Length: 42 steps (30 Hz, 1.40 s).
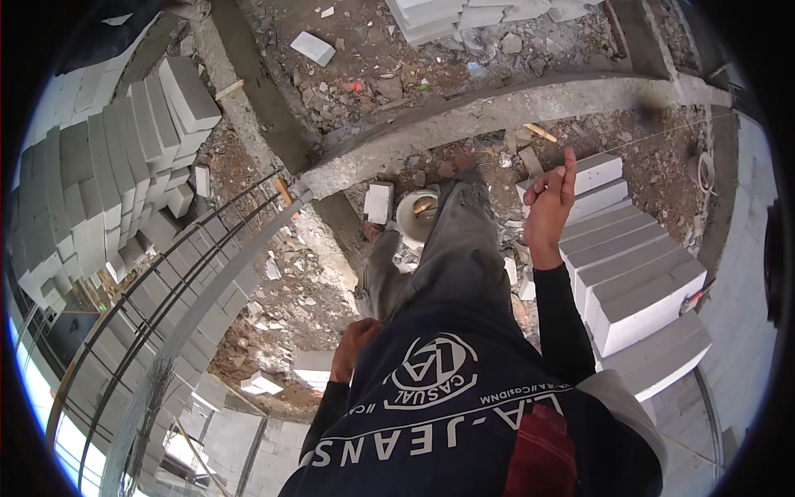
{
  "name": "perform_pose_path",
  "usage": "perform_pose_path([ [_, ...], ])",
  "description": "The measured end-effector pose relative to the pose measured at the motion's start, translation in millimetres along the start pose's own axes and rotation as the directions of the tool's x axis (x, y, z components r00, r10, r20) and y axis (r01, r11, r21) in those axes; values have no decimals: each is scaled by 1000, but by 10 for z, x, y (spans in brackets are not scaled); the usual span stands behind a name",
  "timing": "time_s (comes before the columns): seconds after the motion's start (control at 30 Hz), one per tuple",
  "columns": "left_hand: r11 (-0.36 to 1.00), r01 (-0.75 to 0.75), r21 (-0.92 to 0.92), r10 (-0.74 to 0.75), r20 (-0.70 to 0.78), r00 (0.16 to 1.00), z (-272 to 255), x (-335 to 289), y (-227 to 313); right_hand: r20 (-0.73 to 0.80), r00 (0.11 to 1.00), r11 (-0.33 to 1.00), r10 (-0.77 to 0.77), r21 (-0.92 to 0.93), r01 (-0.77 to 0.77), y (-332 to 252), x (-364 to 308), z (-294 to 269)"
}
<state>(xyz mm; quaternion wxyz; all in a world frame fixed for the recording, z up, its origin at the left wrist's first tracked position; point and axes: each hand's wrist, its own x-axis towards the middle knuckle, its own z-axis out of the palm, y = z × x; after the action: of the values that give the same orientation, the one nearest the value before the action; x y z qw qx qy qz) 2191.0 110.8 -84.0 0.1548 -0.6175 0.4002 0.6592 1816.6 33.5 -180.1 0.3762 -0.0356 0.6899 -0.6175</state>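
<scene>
Nearest the camera, as I see it: the dark printed shirt [497, 356]. Right hand [550, 207], right of center: raised, one finger extended, apparently to meet the thin string [662, 135] at upper right; I cannot tell whether it pinches. Left hand [354, 344], lower center: bent beside the shirt; grip indeterminate. Blocks [633, 257], right: aligned, presumably for stability.

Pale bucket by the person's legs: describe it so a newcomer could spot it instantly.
In the head view, find the concrete beam crossing the upper half. Below it, between the person's extended right leg and a loose white block, is the bucket. Its round mouth sets it apart from the square-cornered block and jagged rubble.
</scene>
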Motion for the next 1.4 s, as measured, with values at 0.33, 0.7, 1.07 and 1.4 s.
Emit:
perform_pose_path([
  [0.33, 997, -29, -67, 45, 258, 965, -781, 1097, -1743, 64, 987, 932, -148, -324, 161, 1972, -1991, 650],
  [0.7, 555, -735, 389, 751, 145, 644, -455, 2654, -600, 285, 921, 761, -264, -525, 380, 3555, -2171, 1006],
  [1.07, 570, -564, 598, 808, -283, 516, -460, 4985, -787, 447, 894, 500, 5, -775, 385, 5143, -84, -686],
  [1.4, 323, -406, 855, 925, -196, 324, -823, 6262, -1498, -39, 988, 173, 151, -983, -65, 5846, 2072, -2996],
])
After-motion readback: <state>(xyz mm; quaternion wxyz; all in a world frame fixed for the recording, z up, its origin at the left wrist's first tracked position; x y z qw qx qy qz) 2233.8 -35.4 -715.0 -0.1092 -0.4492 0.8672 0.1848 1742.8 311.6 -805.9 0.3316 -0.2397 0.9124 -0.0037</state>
